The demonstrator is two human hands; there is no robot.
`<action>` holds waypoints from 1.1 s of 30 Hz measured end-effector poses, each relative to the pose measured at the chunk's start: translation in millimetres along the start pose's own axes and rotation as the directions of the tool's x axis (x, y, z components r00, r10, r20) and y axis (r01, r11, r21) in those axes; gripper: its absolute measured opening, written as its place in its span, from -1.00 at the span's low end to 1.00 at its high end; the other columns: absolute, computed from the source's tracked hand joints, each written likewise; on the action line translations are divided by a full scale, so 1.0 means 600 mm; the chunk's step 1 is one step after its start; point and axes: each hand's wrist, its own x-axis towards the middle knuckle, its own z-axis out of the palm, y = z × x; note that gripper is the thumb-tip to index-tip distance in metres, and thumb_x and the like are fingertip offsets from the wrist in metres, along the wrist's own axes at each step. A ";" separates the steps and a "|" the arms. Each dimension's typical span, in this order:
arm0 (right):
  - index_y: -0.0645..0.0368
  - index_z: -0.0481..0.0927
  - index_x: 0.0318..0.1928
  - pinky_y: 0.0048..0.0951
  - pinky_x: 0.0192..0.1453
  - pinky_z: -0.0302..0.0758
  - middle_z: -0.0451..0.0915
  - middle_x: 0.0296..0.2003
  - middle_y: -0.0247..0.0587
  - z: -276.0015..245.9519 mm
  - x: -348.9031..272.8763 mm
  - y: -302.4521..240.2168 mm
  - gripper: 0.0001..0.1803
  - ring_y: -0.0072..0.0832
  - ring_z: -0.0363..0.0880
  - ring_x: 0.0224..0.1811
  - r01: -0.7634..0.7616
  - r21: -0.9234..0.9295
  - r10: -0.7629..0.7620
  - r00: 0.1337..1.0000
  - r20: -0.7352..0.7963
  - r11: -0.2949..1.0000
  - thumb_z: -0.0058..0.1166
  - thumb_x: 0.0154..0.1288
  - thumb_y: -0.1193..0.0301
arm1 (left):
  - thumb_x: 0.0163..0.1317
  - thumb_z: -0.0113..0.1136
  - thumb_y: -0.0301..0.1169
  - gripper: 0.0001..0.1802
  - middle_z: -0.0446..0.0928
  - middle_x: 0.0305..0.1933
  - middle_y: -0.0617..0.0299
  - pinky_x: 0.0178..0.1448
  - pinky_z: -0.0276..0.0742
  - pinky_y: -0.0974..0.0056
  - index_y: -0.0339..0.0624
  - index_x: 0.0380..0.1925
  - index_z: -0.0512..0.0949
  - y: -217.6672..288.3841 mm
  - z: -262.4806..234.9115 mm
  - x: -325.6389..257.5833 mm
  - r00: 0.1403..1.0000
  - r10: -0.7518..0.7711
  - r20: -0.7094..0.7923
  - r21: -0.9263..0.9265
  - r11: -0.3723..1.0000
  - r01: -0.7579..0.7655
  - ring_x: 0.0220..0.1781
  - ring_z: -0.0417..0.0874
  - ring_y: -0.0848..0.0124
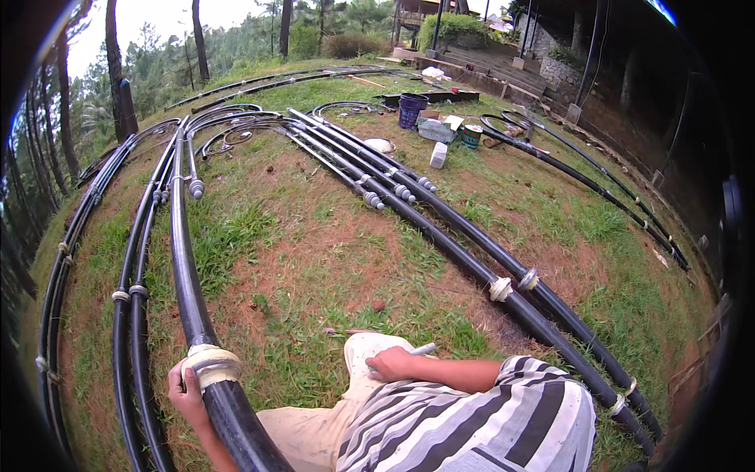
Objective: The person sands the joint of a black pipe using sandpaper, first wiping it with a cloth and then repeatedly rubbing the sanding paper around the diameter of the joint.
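One big black pipe (182, 267) runs straight away from the left hand (185, 393) gripping its taped joint (211, 364); the right hand (392, 363) pinches a pen (422, 348).

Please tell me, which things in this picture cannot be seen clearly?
Head view:
- Left hand: fingers hidden behind the taped pipe.
- Right hand: thin pale object, too small to identify.
- Bucket and boxes: too small and distant.
- Pipe ends: cut off by the lower edge.
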 end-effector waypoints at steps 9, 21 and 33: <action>0.05 0.61 0.03 0.18 0.01 0.60 0.77 -0.21 0.10 0.019 -0.002 0.022 -0.61 0.12 0.76 -0.10 -0.087 0.043 0.089 0.996 -0.028 0.995 0.11 0.47 0.02 | 0.62 0.18 -0.12 -0.55 0.67 -0.05 0.18 0.24 0.49 0.24 -0.38 0.04 0.67 0.005 -0.004 -0.007 0.996 -0.061 -0.064 0.003 0.998 0.062 0.03 0.61 0.40; 0.02 0.64 0.08 0.19 0.06 0.60 0.77 -0.17 0.16 0.005 -0.022 0.020 -0.61 0.14 0.75 -0.04 -0.128 0.094 0.131 0.991 -0.030 0.987 0.09 0.48 0.04 | 0.68 0.06 -0.05 -0.54 0.43 -0.33 0.40 -0.15 0.30 0.41 -0.24 -0.19 0.62 -0.067 -0.016 -0.018 0.993 -0.120 0.002 -0.177 0.977 0.118 -0.26 0.35 0.62; 0.10 0.65 -0.08 0.17 -0.03 0.62 0.75 -0.33 0.17 -0.005 -0.005 0.027 -0.59 0.17 0.76 -0.18 -0.128 0.020 0.130 0.986 -0.103 0.992 0.18 0.45 -0.01 | 0.63 0.14 -0.13 -0.60 0.69 0.01 0.27 0.14 0.61 0.36 -0.26 0.12 0.63 -0.011 0.027 -0.024 0.970 -0.241 0.040 -0.618 0.756 0.214 0.02 0.67 0.55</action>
